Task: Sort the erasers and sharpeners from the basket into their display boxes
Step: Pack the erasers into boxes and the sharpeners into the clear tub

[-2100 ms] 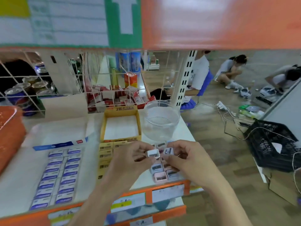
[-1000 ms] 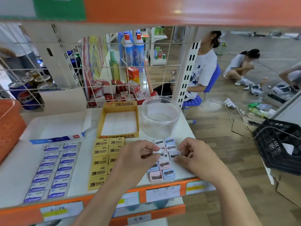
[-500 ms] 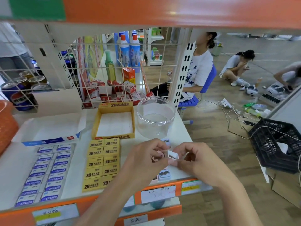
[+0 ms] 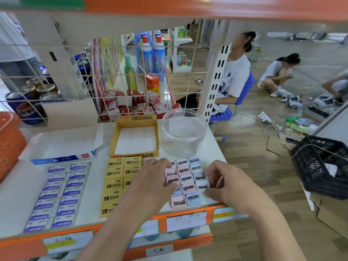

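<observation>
- The right hand (image 4: 227,183) has its fingers curled, their tips against the right edge of a block of sharpeners (image 4: 186,178), beside a white sharpener (image 4: 202,185). I cannot tell whether it pinches that piece or only touches it.
- The left hand (image 4: 150,183) lies over the block's left column with its fingers bent down onto the pink pieces. What its fingertips do underneath is hidden, so I cannot tell its grip.
- The sharpeners are pink, pale blue and white. They lie flat and touching in three columns on the white shelf (image 4: 94,194), near its orange front edge.
- Just left of them, yellow 2B erasers (image 4: 114,183) lie in two columns, partly under the left forearm.
- Further left, blue-labelled erasers (image 4: 60,196) lie in two columns.
- Behind the yellow erasers stands a yellow display box (image 4: 135,119), open-topped, its inside showing white with faint lines.
- Behind the sharpeners stands a clear round jar (image 4: 183,132) with no lid on it, just beside the yellow box.
- Behind the blue erasers sits a white and blue display box (image 4: 64,158) with its flap folded back.
- An orange basket (image 4: 9,144) shows at the left edge; its contents are out of sight.
- Beyond the wire grid (image 4: 188,72) at the back are small red and white cartons, cans and bottles.
- A black crate (image 4: 323,166) sits on the floor to the right, with a white cable across it.
</observation>
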Motion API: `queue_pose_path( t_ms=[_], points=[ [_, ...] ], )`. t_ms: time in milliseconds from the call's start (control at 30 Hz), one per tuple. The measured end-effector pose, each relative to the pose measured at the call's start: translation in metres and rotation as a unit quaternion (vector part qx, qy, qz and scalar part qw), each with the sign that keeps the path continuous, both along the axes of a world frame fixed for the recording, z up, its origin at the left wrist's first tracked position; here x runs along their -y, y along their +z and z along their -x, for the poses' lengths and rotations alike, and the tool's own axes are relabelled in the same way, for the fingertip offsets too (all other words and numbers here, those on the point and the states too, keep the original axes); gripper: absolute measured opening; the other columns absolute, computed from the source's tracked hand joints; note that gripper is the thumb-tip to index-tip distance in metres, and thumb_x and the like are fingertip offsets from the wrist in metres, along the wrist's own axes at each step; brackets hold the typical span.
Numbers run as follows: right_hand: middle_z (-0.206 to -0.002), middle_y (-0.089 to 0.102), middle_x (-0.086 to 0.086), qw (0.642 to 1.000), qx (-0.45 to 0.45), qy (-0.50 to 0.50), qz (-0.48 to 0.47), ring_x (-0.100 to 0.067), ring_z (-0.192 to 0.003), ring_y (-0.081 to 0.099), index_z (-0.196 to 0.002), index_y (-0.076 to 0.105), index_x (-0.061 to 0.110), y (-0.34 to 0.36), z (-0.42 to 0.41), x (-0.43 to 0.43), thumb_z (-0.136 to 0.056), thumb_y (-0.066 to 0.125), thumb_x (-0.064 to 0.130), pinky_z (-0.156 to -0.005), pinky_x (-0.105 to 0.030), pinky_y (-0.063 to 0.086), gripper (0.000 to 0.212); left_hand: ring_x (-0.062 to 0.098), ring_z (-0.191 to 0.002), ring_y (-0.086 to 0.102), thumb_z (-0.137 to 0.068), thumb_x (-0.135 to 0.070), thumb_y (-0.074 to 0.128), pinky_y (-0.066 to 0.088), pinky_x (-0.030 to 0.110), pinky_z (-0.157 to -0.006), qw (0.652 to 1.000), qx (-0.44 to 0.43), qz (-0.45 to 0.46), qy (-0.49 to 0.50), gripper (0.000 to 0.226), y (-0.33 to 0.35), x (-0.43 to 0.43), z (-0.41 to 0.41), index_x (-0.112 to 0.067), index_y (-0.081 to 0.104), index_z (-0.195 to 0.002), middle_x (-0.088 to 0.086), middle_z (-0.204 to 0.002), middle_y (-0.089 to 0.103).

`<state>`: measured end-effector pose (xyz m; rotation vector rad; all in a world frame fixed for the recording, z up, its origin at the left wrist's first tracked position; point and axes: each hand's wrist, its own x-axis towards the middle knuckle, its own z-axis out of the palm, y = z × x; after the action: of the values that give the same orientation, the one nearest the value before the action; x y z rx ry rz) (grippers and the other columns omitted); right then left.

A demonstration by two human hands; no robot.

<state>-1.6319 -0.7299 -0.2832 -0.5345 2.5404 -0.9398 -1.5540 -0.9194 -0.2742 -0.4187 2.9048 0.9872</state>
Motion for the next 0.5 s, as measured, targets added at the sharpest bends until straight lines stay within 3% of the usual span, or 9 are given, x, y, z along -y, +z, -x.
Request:
queue_pose_path(
  t_ms=[233, 367, 500],
  points=[
    [-0.080, 0.061, 0.009, 0.997, -0.063, -0.024, -0.027, -0.003, -0.060, 0.049, -0.082, 0.054, 0.030, 0.008, -0.005, 0.003, -0.076, 0.069, 0.015, -0.057, -0.018, 0.042, 0.022, 0.002, -0.094, 0.055, -0.088, -0.038, 0.063, 0.046, 0.024, -0.082, 1.000, -0.011, -0.015, 0.001, 0.042, 0.002, 0.002, 0.000, -0.035, 0.046, -0.126, -0.018, -0.114, 0.041],
    [-0.097, 0.058, 0.007, 0.978, -0.207, 0.007, -0.020, -0.011, -0.086, 0.052, -0.101, 0.061, 0.029, 0.019, -0.013, 0.038, -0.083, 0.066, 0.018, -0.074, -0.023, 0.038, 0.022, 0.001, -0.101, 0.050, -0.092, -0.042, 0.056, 0.041, 0.022, -0.084, 0.998, -0.053, 0.026, 0.024, 0.039, 0.017, 0.022, -0.013, -0.037, 0.045, -0.128, -0.021, -0.123, 0.040],
    [-0.107, 0.061, 0.001, 0.966, -0.236, 0.108, -0.024, -0.020, -0.102, 0.057, -0.111, 0.065, 0.020, 0.026, -0.029, 0.098, -0.087, 0.060, 0.021, -0.087, -0.030, 0.044, 0.025, 0.002, -0.111, 0.045, -0.094, -0.047, 0.048, 0.036, 0.020, -0.083, 0.989, -0.090, 0.101, 0.063, 0.036, 0.033, 0.069, -0.048, -0.036, 0.045, -0.128, -0.020, -0.125, 0.040]
  ],
)
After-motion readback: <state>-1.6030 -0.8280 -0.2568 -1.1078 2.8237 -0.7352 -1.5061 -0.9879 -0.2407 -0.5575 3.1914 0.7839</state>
